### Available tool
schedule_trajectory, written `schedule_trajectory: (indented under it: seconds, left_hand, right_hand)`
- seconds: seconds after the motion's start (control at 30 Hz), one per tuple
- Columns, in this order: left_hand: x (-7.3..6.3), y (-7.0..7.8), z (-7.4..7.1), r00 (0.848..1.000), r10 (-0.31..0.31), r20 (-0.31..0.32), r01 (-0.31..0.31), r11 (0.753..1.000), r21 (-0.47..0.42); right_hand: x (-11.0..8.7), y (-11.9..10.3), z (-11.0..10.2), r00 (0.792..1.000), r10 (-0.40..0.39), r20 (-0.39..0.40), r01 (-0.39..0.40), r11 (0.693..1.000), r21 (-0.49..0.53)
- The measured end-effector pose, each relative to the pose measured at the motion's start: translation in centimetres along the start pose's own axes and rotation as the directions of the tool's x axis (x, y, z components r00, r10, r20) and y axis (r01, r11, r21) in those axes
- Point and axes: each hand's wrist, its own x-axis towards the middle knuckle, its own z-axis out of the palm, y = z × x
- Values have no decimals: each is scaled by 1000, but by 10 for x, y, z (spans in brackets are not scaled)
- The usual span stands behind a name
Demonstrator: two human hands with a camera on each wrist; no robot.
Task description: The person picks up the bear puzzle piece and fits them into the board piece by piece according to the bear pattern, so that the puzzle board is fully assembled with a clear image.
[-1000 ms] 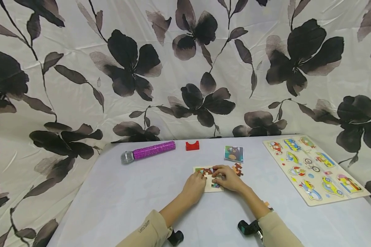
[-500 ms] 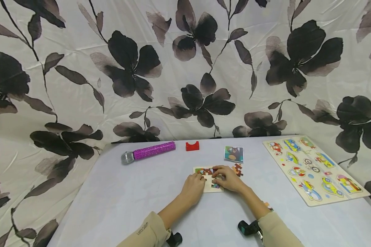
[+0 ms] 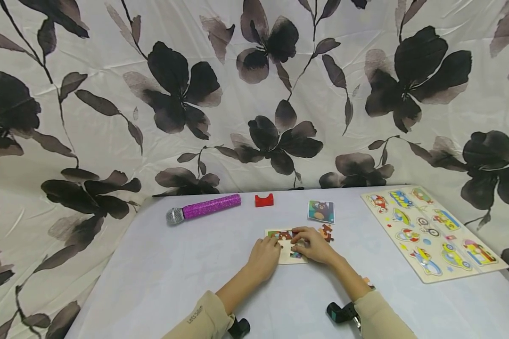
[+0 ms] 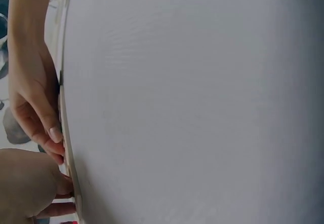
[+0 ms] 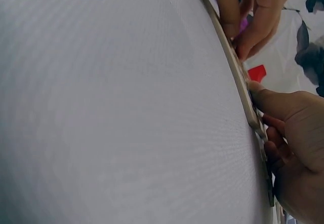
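White table (image 3: 165,282) carries the puzzle board (image 3: 287,258); left hand (image 3: 264,258) and right hand (image 3: 315,245) touch it with bent fingers, but whether they pinch anything, I cannot tell

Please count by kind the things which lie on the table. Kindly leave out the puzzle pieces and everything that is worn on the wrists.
Boards: 2 (small puzzle board, large picture board)
Microphones: 1 (purple microphone)
Blocks: 1 (red block)
Picture cards: 1 (bear card)
Total: 5
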Motion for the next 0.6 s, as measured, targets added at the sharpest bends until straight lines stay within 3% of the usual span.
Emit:
schedule_trajectory:
  seconds: [0.17,0.27,0.4,0.5,0.6]
  left_hand:
    - [2,-2,1,1000,-2,-27,1,998,-57]
    - [3,-3,2,1000,-24,-13,21,987,-157]
    - [3,-8,6,997,-68,-36,52,941,-335]
    - [2,-18,14,993,-62,-98,14,902,-432]
    - [2,-29,15,995,-43,-91,-8,865,-501]
  right_hand:
    - [-1,1,-2,1000,-4,1,4,1000,-6]
    - [-1,2,-2,1000,-21,-7,21,1000,-14]
    - [1,2,-3,998,-58,11,58,998,-39]
    - [3,-2,-4,997,-65,46,68,995,-75]
    - [7,-7,-6,995,-66,70,74,991,-116]
